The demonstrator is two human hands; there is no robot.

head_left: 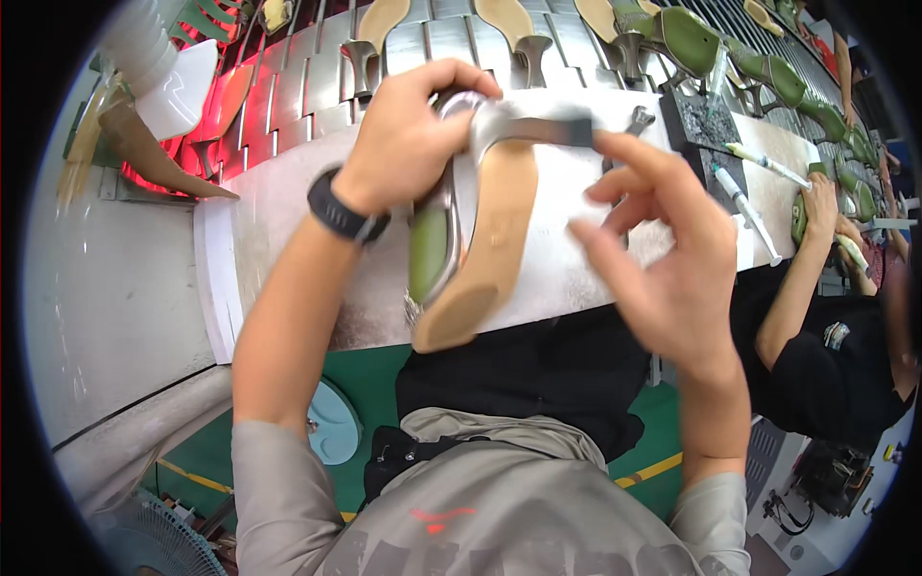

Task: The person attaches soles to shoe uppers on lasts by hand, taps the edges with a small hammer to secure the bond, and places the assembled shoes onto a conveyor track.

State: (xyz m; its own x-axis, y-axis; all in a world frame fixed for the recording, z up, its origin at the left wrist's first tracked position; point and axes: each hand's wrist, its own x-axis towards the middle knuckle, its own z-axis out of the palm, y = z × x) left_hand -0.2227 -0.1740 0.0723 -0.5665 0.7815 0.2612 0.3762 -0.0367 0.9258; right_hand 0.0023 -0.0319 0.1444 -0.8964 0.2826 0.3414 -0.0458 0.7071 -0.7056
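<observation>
The counter (279,202) carries a white sheet (557,250) beneath the work, and a slatted metal conveyor (423,46) runs along its far side. Two tan heeled soles stand there, one at the far left (381,19) and one nearer the middle (504,14); green shoe forms (690,40) line the far right. Red light falls on the slats at the far left. On the right, a black block (691,123) stands between the right hand and the conveyor, with a syringe (751,216) lying on the near side of it. Further right, a co-worker's hand (819,206) is at a green piece, well apart from the work.

The shoe (499,226) is held up over the middle of the counter, its tan sole turned to the right, its heel pointing right and its green body (428,252) on the left. The left hand (408,125), below a dark wristwatch (344,213), is closed around the heel end. The right hand (663,226) is blurred, thumb and fingers spread and grasping nothing visible; its index fingertip is beside the dark heel tip (580,132), contact cannot be determined
</observation>
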